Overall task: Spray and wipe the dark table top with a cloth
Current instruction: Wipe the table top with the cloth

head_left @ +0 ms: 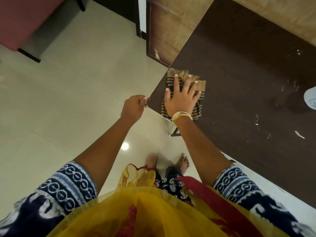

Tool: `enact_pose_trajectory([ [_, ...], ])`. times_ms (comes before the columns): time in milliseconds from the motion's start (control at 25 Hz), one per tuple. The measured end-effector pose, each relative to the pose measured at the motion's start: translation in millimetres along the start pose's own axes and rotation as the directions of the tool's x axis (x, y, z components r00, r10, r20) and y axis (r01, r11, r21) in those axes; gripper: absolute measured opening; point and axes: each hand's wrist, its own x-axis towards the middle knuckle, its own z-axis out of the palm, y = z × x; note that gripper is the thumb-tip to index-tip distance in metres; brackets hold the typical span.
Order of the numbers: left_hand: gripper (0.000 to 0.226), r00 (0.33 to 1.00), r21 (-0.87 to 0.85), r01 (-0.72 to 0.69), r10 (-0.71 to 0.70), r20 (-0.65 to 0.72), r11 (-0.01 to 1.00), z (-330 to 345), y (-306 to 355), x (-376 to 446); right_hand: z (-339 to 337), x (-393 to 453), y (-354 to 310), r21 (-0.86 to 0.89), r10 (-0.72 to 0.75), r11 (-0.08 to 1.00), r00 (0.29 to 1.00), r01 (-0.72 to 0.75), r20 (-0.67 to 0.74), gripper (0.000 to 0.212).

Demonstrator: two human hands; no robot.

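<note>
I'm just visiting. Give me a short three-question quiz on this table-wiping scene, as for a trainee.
1. True or false: the right hand presses flat on the striped cloth.
2. What does the left hand hold? A) a spray bottle B) the table top at its corner C) the cloth
3. Fill in: white specks remain on the table's ____ side in view.

Key: 1 true; 2 B; 3 right.
</note>
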Motion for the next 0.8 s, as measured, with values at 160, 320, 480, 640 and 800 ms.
enact_pose_trajectory([
  [160,0.032,0.992,0.198,-0.115,0.123,-0.026,0.973,8,10,-6,-5,-4,36,0.016,-0.169,0.985,0.985,0.169,-0.017,0.059],
  [320,0.035,0.932,0.432,-0.302,0.358,-0.053,0.850,21,24,-17,-23,-2,148,0.104,0.249,0.965,0.965,-0.240,-0.085,0.063],
  [480,0.043,0.899,0.618,-0.356,0.436,0.023,0.701,41,39,-34,-35,-21,210,0.161,0.557,0.823,0.829,-0.545,-0.039,0.065],
  [640,0.048,0.864,0.623,-0.462,0.479,0.155,0.631,60,50,-47,-30,-6,139,0.159,0.510,0.851,0.860,-0.500,-0.024,0.063],
  [800,0.049,0.881,0.659,-0.440,0.437,0.183,0.610,69,53,-59,-16,-5,82,-0.001,-0.147,0.989,0.988,0.147,0.037,0.059],
])
